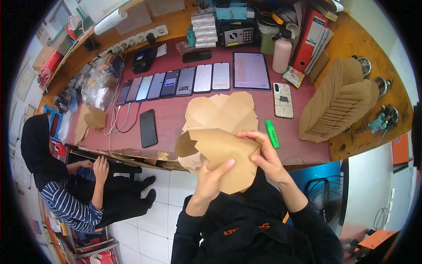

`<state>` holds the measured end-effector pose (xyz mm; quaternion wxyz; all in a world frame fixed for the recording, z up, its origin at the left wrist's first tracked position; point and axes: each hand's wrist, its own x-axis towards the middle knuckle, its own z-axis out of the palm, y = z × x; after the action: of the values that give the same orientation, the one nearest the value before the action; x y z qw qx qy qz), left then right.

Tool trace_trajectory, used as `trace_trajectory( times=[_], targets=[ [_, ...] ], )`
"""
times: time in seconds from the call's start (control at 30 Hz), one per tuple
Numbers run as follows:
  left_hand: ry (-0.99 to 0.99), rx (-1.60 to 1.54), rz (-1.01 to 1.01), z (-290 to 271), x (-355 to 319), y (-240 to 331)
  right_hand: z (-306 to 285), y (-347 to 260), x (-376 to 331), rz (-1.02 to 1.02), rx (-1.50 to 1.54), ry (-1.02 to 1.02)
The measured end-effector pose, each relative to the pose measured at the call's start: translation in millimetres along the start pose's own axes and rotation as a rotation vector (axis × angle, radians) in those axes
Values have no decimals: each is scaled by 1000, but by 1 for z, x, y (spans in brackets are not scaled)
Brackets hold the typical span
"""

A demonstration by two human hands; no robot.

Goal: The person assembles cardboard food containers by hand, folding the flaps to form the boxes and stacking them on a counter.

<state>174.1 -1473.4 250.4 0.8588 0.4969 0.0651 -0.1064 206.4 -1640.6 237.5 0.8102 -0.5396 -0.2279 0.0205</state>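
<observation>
Between my hands is a brown cardboard food box (226,152), partly folded, tilted in front of my body above the table's near edge. My left hand (210,179) grips its lower left side, the thumb pressed flat on the card. My right hand (265,157) holds the right edge, with fingers over the top and the thumb on the panel. Just beyond it, an unfolded box blank (222,110) lies flat on the table, partly hidden by the held box. To the right stands a large nested stack of brown box blanks (340,105).
A row of phones (167,84) and a tablet (251,70) lie across the maroon table (176,119). A green highlighter (271,133), a patterned phone (283,100) and a black phone (148,128) are nearer. A pink bottle (282,52) stands behind. Another person (66,185) sits at the left.
</observation>
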Motion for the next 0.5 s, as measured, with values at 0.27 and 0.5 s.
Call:
trace_trajectory(
  times=[0.27,0.5],
  targets=[
    [-536,703,158,6,2,3,-16,-26,6,-79,-664,-295],
    [-380,511,71,-4,7,2,-3,-16,-10,233,-676,-40]
  ],
)
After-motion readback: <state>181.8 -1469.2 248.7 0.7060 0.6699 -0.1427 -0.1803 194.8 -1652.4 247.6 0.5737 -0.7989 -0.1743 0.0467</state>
